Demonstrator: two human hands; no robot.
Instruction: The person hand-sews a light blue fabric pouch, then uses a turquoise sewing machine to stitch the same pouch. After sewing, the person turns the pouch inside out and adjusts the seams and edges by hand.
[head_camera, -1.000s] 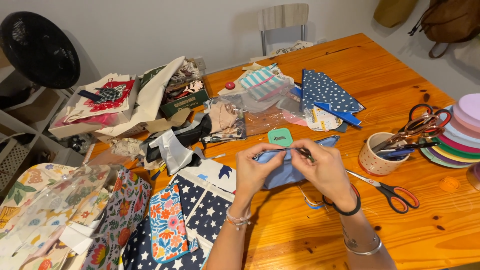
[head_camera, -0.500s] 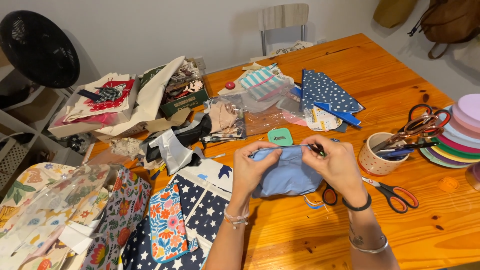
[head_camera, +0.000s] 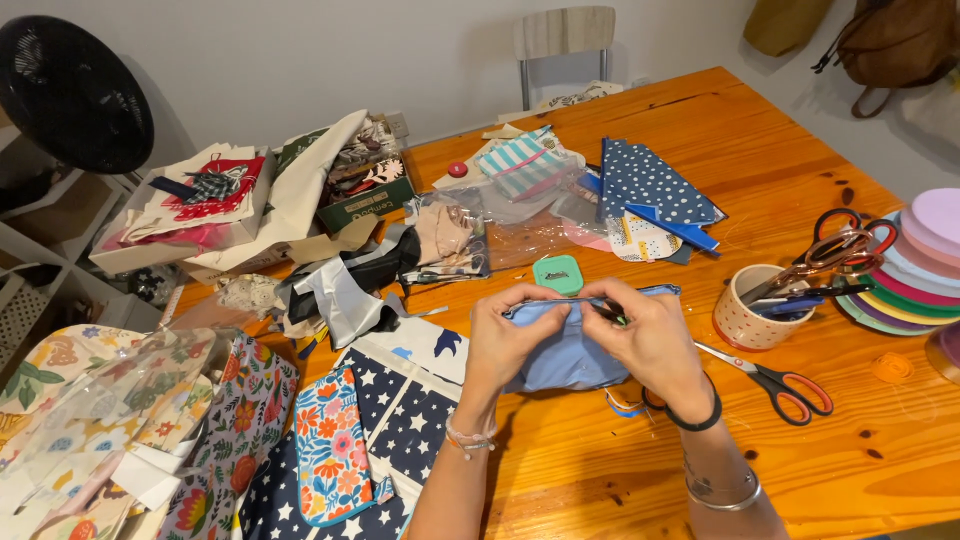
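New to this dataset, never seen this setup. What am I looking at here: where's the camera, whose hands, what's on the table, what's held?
There is no machine here. A person works with two bare hands, and the single picture comes from a camera worn on their head, looking down at a wooden table.

The left hand and the right hand both grip a piece of light blue fabric along its top edge. The right fingers seem to pinch something small and dark there; it is too small to tell what.

Around them lie red-handled scissors, a speckled cup holding more scissors, a small green case, a blue dotted cloth, star-print navy fabric and flowered fabric. A stack of coloured discs sits at the right edge.
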